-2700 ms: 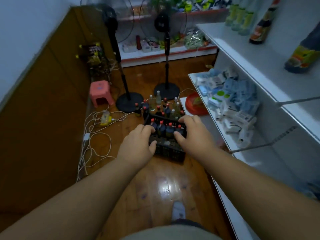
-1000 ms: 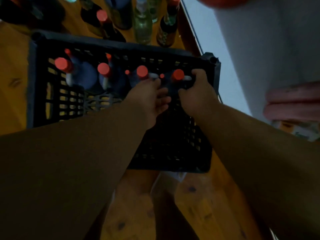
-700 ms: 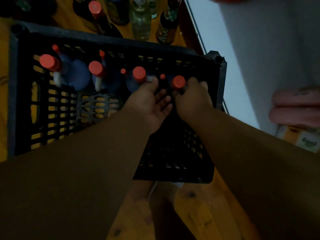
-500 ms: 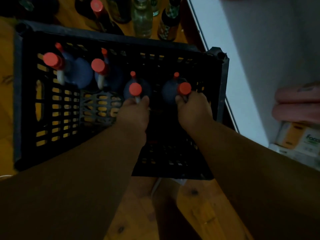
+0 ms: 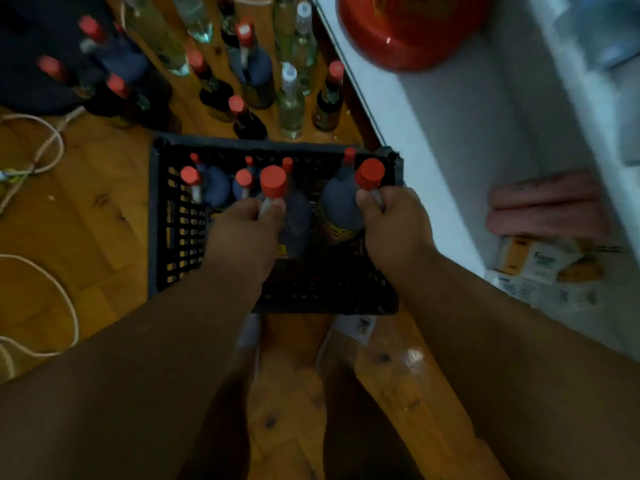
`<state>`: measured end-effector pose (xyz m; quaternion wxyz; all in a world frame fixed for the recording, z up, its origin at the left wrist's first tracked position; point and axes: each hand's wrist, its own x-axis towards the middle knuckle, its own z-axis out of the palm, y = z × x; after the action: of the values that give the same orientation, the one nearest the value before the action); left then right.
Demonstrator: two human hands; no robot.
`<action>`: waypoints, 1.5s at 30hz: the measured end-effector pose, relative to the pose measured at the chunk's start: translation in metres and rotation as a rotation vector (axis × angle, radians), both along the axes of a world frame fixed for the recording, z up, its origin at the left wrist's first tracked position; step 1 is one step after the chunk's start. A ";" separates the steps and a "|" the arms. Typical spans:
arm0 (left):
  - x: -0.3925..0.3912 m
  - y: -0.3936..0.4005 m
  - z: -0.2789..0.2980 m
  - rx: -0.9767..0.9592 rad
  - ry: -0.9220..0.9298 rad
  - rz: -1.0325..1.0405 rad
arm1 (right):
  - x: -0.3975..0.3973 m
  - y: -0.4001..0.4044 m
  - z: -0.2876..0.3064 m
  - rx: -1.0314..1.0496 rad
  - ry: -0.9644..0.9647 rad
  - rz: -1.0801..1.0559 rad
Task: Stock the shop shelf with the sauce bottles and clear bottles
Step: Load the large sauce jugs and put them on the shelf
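Two dark, red-capped sauce bottles, the left one (image 5: 294,216) and the right one (image 5: 341,206), are sitting raised over the black slatted plastic crate (image 5: 173,237). Left hand (image 5: 242,233) and right hand (image 5: 394,223) are each curling tightly round a neck below the cap. Two more red-capped bottles (image 5: 211,183) are standing at the crate's far edge. The white shelf edge (image 5: 408,133) is running just beside the crate's right wall; bare wooden floor (image 5: 86,220) is lying open to the left.

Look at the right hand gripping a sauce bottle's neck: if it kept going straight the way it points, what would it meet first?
Probably the black crate's far wall, just beyond the right hand and its sauce bottle; depth is unclear.
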<state>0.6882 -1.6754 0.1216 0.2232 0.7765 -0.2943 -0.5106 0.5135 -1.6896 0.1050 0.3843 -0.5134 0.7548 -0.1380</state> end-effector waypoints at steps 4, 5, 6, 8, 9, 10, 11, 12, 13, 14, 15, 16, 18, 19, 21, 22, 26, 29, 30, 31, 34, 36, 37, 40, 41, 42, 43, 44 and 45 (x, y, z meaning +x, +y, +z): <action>0.012 -0.007 0.138 -0.084 -0.003 -0.032 | -0.001 0.000 0.141 -0.138 -0.043 0.020; 0.015 -0.009 0.173 -0.124 -0.003 -0.039 | -0.003 0.000 0.175 -0.167 -0.069 0.007; 0.019 -0.013 0.206 -0.176 -0.002 -0.050 | -0.003 0.000 0.209 -0.183 -0.095 -0.014; 0.026 -0.021 0.270 -0.283 -0.019 -0.107 | -0.005 -0.002 0.275 -0.194 -0.120 -0.088; 0.029 -0.025 0.302 -0.323 -0.030 -0.144 | -0.005 -0.005 0.306 -0.207 -0.135 -0.126; 0.032 -0.027 0.333 -0.370 -0.023 -0.164 | -0.005 -0.006 0.338 -0.226 -0.157 -0.145; 0.035 -0.029 0.362 -0.419 -0.002 -0.168 | -0.006 -0.007 0.368 -0.248 -0.165 -0.151; 0.037 -0.030 0.389 -0.461 0.028 -0.178 | -0.005 -0.006 0.397 -0.283 -0.165 -0.152; 0.040 -0.031 0.413 -0.495 0.053 -0.198 | -0.004 -0.004 0.425 -0.317 -0.157 -0.159; 0.042 -0.032 0.434 -0.530 0.074 -0.214 | -0.002 -0.001 0.450 -0.355 -0.153 -0.170; 0.043 -0.035 0.452 -0.560 0.098 -0.220 | -0.001 0.003 0.471 -0.391 -0.165 -0.189; 0.045 -0.037 0.472 -0.584 0.123 -0.224 | 0.001 0.009 0.494 -0.434 -0.186 -0.217; 0.046 -0.042 0.508 -0.627 0.160 -0.253 | 0.006 0.023 0.534 -0.512 -0.213 -0.292; 0.046 -0.042 0.524 -0.648 0.175 -0.287 | 0.008 0.032 0.552 -0.554 -0.224 -0.327; 0.043 -0.038 0.553 -0.678 0.212 -0.353 | 0.011 0.048 0.581 -0.628 -0.218 -0.384; 0.041 -0.036 0.565 -0.687 0.243 -0.374 | 0.011 0.057 0.594 -0.658 -0.204 -0.407; 0.023 -0.025 0.603 -0.687 0.310 -0.434 | 0.003 0.094 0.631 -0.723 -0.169 -0.459; 0.003 -0.009 0.623 -0.701 0.385 -0.496 | -0.010 0.121 0.653 -0.777 -0.170 -0.512; -0.005 -0.004 0.627 -0.703 0.403 -0.518 | -0.016 0.131 0.658 -0.797 -0.171 -0.536; -0.013 0.002 0.631 -0.702 0.421 -0.540 | -0.021 0.143 0.663 -0.820 -0.176 -0.563; -0.045 0.020 0.637 -0.700 0.488 -0.600 | -0.041 0.179 0.669 -0.847 -0.184 -0.635; -0.069 0.038 0.640 -0.690 0.533 -0.639 | -0.056 0.205 0.670 -0.841 -0.154 -0.659; -0.083 0.047 0.642 -0.678 0.557 -0.661 | -0.065 0.219 0.670 -0.830 -0.126 -0.668; -0.127 0.082 0.643 -0.616 0.603 -0.706 | -0.092 0.264 0.670 -0.774 -0.047 -0.713; -0.142 0.094 0.643 -0.596 0.615 -0.718 | -0.101 0.279 0.669 -0.765 -0.028 -0.728; -0.157 0.107 0.641 -0.573 0.628 -0.724 | -0.112 0.295 0.668 -0.757 -0.017 -0.742; -0.172 0.120 0.639 -0.545 0.645 -0.723 | -0.122 0.311 0.668 -0.747 -0.009 -0.757; -0.185 0.134 0.638 -0.518 0.657 -0.721 | -0.132 0.326 0.667 -0.733 -0.006 -0.776; -0.199 0.147 0.637 -0.497 0.665 -0.723 | -0.143 0.341 0.667 -0.729 -0.017 -0.792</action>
<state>0.4892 -1.5288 0.7587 0.2913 0.3468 -0.5677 -0.6875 0.3704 -1.3485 0.7724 0.1057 -0.2885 0.7908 -0.5293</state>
